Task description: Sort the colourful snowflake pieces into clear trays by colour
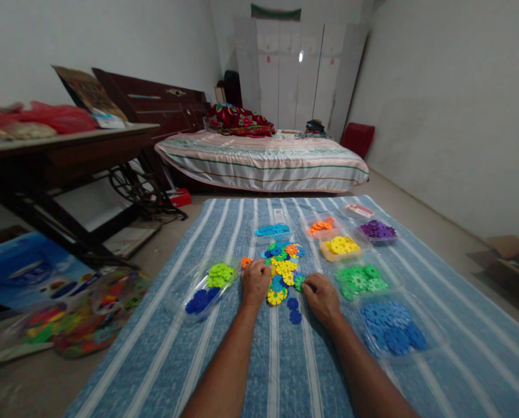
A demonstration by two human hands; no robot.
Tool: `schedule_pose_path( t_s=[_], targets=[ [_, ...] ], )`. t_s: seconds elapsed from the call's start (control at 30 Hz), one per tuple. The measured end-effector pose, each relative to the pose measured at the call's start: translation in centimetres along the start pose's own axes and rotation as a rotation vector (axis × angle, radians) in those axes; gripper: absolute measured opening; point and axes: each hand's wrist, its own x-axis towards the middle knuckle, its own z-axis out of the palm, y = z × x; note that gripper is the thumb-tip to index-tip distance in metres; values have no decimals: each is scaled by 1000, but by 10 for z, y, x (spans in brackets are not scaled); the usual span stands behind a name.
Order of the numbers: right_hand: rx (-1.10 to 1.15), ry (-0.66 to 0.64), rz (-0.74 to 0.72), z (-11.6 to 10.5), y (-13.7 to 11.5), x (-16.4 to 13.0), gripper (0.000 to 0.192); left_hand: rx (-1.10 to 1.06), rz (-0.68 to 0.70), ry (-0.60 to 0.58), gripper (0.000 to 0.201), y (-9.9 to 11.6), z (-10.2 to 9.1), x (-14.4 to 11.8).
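Note:
A loose pile of mixed plastic snowflake discs (283, 268) in yellow, blue, green and orange lies in the middle of a blue striped cloth (285, 371). My left hand (255, 283) rests knuckles-up on the pile's left edge, fingers curled over the discs. My right hand (321, 297) lies at the pile's right edge, fingertips touching a green disc. Two dark blue discs (294, 310) sit on the cloth between my hands. Whether either hand actually grips a disc is hidden by the fingers.
Clear trays ring the pile: lime and dark blue discs (209, 287) left, light blue (271, 230) behind, orange (321, 226), yellow (340, 247), purple (377, 231), green (360, 280) and blue (390, 328) right. A bag of mixed discs (89, 316) lies on the floor left, below a dark table (63, 154). A bed (263, 159) stands behind.

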Motion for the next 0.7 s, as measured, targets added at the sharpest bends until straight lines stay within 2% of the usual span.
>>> schedule_pose_path(
  t_s=[0.7],
  targets=[
    [15, 18, 2, 1, 0, -1, 22, 6, 30, 15, 22, 0, -2, -1]
  ],
)
